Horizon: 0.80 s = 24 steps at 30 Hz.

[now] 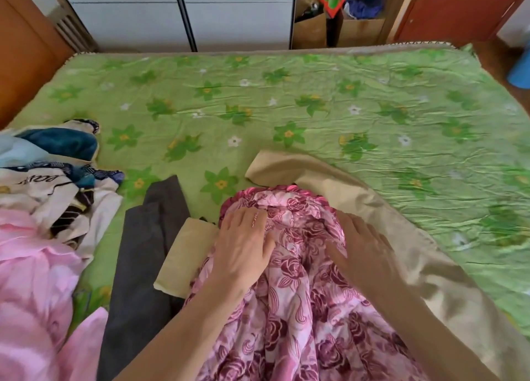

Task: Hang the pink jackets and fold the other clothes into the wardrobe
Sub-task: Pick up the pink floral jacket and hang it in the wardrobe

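Pink rose-print garment (298, 289) lies bunched on the bed, running from the near edge up under both hands. Left hand (243, 246) rests flat on its upper left part, fingers nearly straight, gripping nothing. Right hand (364, 248) lies on the upper right; fingertips sink into a fold, so possibly a light pinch, cannot tell.

Beige cloth (401, 237) spreads beneath and to the right of it; dark grey garment (143, 254) just left. Pink jacket (31, 289) and a mixed clothes pile (51, 177) at far left, partly cut off.

Green floral bedsheet (286, 99). White wardrobe doors (177, 10) beyond the bed; cardboard boxes (338, 27) beside them, contents indistinct.
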Each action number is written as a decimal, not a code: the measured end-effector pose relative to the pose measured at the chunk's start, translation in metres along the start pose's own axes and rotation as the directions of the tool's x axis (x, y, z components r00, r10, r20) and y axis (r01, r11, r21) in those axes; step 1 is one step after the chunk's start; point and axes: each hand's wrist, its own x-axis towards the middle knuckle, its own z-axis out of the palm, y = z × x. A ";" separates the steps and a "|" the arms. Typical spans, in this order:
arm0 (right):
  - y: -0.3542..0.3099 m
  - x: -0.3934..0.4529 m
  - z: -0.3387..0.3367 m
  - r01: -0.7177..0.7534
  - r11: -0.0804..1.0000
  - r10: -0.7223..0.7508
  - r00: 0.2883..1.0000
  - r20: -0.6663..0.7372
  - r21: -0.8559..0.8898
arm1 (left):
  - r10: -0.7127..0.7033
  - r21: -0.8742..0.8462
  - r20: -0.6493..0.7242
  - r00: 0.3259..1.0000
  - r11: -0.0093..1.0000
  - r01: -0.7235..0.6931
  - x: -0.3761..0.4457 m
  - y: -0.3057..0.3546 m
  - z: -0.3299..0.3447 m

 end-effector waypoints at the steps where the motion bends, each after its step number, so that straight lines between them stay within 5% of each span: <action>1: 0.004 0.008 0.010 -0.015 1.000 0.015 1.000 0.007 -0.005 | -0.016 0.013 0.016 1.000 1.000 0.016 0.008 -0.002 0.011; 12: 0.020 0.049 0.090 -0.294 0.949 0.258 0.933 0.251 0.116 | -0.165 0.030 0.215 0.963 0.986 0.162 0.056 -0.008 0.079; 17: 0.018 0.035 0.085 -0.283 0.927 0.244 0.954 0.176 0.248 | -0.182 -0.033 0.196 0.964 0.981 0.192 0.050 -0.005 0.073; 24: 0.013 -0.015 0.019 -0.223 0.916 0.201 0.975 0.099 0.333 | -0.128 -0.151 -0.022 0.992 0.981 0.123 0.011 0.009 0.010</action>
